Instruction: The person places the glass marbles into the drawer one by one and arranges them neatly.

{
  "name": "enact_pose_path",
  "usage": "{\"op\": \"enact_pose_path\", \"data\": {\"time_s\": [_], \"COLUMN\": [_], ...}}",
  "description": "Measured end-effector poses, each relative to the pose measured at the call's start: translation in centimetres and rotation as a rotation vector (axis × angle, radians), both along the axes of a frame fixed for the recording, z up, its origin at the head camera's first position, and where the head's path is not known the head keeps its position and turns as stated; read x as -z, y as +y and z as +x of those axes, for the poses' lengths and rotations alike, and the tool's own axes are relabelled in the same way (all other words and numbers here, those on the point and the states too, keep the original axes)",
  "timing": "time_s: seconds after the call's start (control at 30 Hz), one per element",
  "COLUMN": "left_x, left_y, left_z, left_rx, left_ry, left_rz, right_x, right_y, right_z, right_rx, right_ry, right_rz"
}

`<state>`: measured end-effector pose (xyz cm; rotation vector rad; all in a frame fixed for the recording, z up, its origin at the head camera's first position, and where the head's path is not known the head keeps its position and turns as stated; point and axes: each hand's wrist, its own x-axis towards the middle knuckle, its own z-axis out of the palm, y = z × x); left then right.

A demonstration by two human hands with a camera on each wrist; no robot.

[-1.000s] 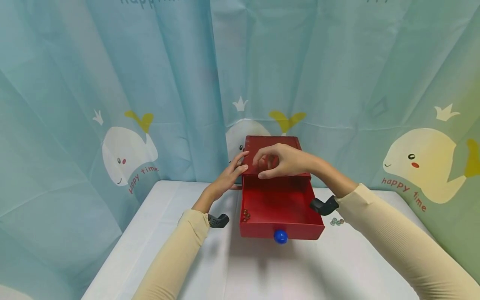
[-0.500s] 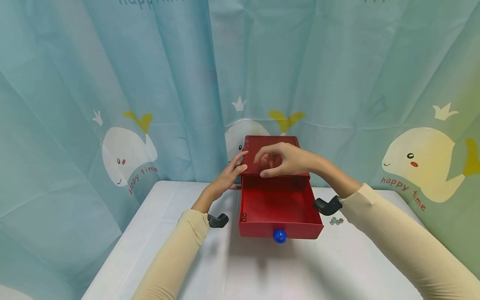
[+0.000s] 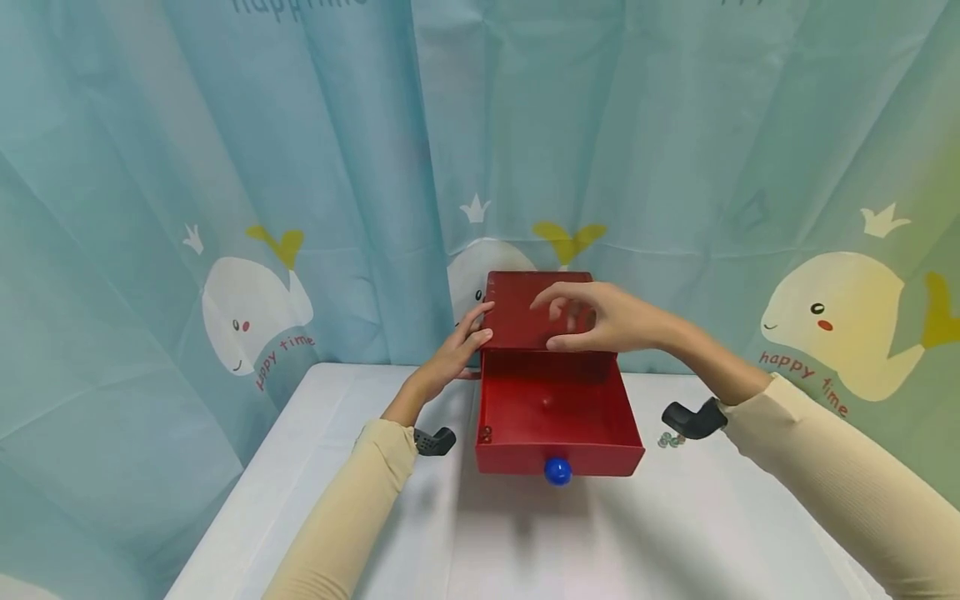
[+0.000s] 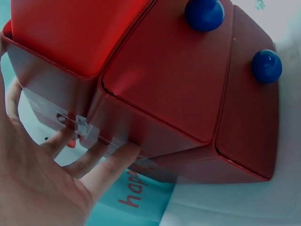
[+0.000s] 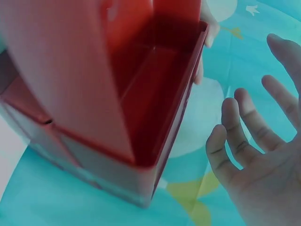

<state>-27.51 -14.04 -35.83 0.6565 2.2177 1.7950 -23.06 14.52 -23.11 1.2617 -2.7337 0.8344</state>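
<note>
A red drawer cabinet (image 3: 525,292) stands on the table, its top drawer (image 3: 561,459) pulled out by its blue knob side toward me. My left hand (image 3: 453,354) rests against the cabinet's left side, fingers spread and fairly straight; the left wrist view shows the fingertips on taped seams (image 4: 84,127). Above the cabinet's top hovers my right hand (image 3: 611,318), fingers loosely curved with nothing between them. In the right wrist view that hand (image 5: 263,155) is apart from the cabinet. Small brownish marbles (image 3: 486,434) lie in the drawer's front left corner.
Several small clear, coloured marbles (image 3: 671,440) lie on the white table (image 3: 465,542), right of the drawer. Two lower drawers with blue knobs (image 4: 266,66) are shut beneath the open one. A blue curtain (image 3: 345,183) with whale prints hangs behind and beside the table.
My right hand has moved to the right above the cabinet, and its fingers have spread a little. The marbles in the drawer have shifted slightly in the corner. My left hand stays in place.
</note>
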Motion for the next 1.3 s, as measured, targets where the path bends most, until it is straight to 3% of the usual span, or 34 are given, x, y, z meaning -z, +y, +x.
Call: {"op": "enact_pose_path", "data": {"time_s": [0.57, 0.93, 1.3], "left_x": [-0.2, -0.1, -0.4], "left_y": [0.3, 0.5, 0.4], "left_z": [-0.1, -0.1, 0.5], "left_rx": [0.004, 0.003, -0.003], "left_ry": [0.008, 0.005, 0.011], "left_rz": [0.002, 0.003, -0.003], "right_x": [-0.6, 0.6, 2.3], "right_y": [7.1, 11.0, 14.0], "right_z": [2.2, 3.5, 4.5], "right_rx": [0.107, 0.149, 0.211], "right_ry": [-0.001, 0.064, 0.034], "right_rz": [-0.079, -0.107, -0.133]}}
